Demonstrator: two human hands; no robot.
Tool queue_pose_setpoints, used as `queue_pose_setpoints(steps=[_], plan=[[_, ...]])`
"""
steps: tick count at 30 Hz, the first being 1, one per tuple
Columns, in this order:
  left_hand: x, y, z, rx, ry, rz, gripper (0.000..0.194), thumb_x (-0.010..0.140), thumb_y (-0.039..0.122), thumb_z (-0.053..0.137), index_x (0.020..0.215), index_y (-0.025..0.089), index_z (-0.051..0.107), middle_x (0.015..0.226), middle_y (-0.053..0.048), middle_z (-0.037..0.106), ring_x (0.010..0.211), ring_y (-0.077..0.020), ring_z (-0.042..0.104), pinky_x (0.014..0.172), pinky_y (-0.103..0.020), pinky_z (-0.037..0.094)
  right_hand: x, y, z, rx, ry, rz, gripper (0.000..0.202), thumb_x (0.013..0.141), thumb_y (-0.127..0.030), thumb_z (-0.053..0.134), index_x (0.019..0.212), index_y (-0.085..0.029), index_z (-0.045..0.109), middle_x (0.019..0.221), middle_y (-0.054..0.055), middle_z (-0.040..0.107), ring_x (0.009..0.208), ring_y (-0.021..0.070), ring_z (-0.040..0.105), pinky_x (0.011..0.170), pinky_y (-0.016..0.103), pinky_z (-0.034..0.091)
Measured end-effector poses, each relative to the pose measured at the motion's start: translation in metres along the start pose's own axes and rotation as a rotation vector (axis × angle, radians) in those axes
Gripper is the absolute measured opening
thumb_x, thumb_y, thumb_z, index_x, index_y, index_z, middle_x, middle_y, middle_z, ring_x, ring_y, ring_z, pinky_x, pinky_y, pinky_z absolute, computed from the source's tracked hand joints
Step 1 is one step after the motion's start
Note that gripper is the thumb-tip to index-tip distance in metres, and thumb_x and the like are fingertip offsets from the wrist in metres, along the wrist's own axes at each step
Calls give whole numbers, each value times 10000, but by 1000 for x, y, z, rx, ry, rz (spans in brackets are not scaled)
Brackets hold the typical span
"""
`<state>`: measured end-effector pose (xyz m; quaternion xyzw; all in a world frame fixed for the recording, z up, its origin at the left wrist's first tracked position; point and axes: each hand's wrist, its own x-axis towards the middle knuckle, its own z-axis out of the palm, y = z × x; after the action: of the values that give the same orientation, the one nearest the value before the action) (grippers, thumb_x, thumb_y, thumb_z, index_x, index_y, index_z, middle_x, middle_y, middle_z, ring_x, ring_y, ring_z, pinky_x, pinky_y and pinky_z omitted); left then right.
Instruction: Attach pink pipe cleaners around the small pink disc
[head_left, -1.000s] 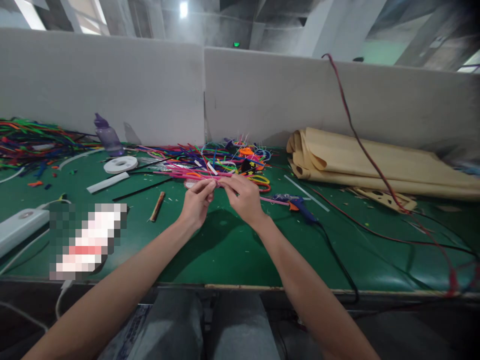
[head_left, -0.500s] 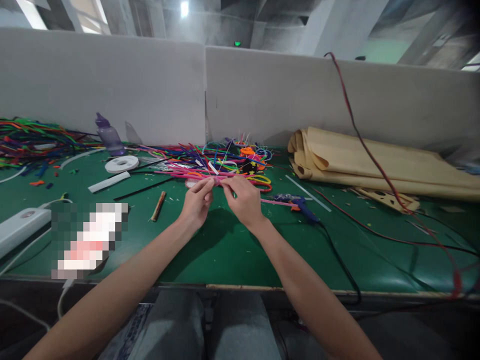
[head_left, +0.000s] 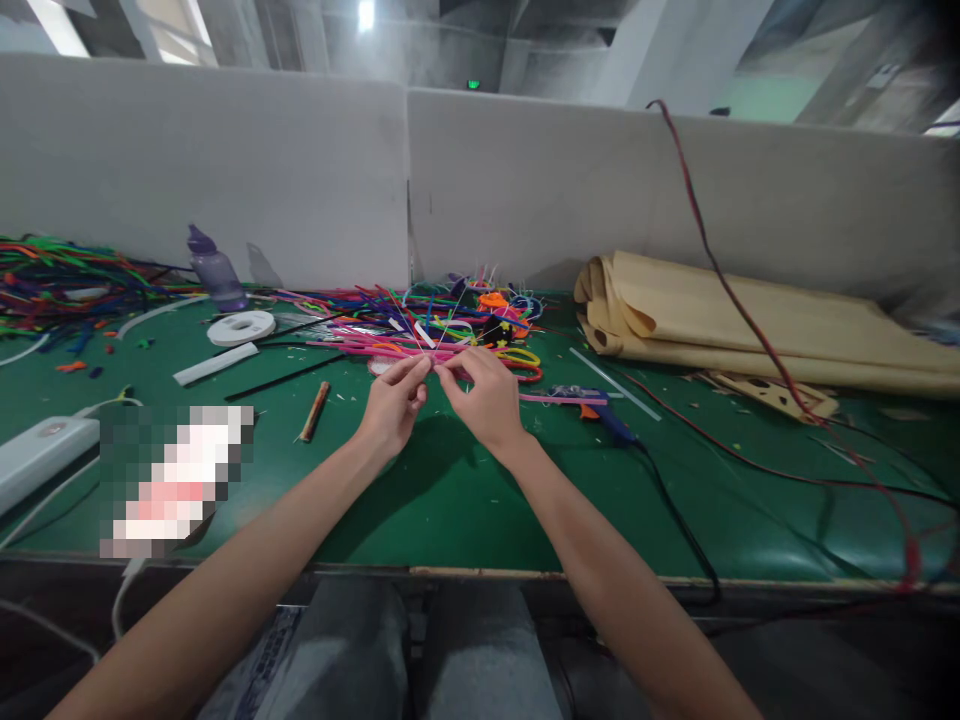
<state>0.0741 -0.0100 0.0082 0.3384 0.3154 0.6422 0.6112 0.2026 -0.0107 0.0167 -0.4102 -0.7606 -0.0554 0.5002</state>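
Observation:
My left hand [head_left: 394, 403] pinches a small pink piece, its fingertips nearly meeting those of my right hand [head_left: 484, 400], which is closed on the same piece. Thin pale strands rise from between the fingertips. A pink pipe cleaner [head_left: 559, 400] extends to the right from under my right hand. Just behind both hands lies a pile of coloured pipe cleaners [head_left: 375, 325]. To the right, a blue glue gun [head_left: 615, 424] with an orange trigger rests on the table. How the pink piece is shaped is too small to tell.
The green table [head_left: 450, 510] holds a white spool [head_left: 241, 327], a purple bottle [head_left: 217, 270], a brown stick [head_left: 315, 411] and a white power strip [head_left: 49, 450]. Rolled tan paper [head_left: 750, 325] lies back right. A red-black cable [head_left: 701, 225] hangs on the right; a grey partition [head_left: 202, 170] stands behind.
My fingertips have shifted slightly around the pink piece, and the thin strands show in a different position. The whole view has moved a little.

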Motion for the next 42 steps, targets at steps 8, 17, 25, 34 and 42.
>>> queue_pose_setpoints(steps=[8,17,25,34,42], plan=[[-3,-1,2,100,-76,68,220,647,270,747,846,180,721,708,-5,639,483,-30,491,416,-163,342,0,-1,0,20,28,69,191,887,-287,458,816,-204,615,839,48,662,822,176,590,727,300,446],[-4,-2,4,215,-99,196,225,650,266,734,858,182,724,617,-6,621,511,-81,527,432,-200,347,1,-2,0,162,53,177,129,848,-258,491,798,-208,599,770,23,674,712,158,621,680,286,476],[-3,-4,3,264,-89,261,222,654,285,728,845,174,729,686,-24,661,501,-80,536,424,-209,350,1,-2,0,206,36,212,109,827,-242,507,761,-199,582,737,17,673,688,151,625,669,279,479],[-3,-3,3,299,-65,350,186,666,285,719,813,170,728,705,-25,658,481,-70,532,417,-196,367,1,-4,-2,198,19,178,132,842,-281,512,785,-192,591,768,22,671,707,150,622,673,266,466],[-3,-4,0,343,-68,407,178,701,299,703,833,183,731,730,-28,662,479,-76,538,415,-214,373,2,0,-2,176,-19,125,120,845,-238,486,783,-190,576,769,29,653,712,148,595,680,273,441]])
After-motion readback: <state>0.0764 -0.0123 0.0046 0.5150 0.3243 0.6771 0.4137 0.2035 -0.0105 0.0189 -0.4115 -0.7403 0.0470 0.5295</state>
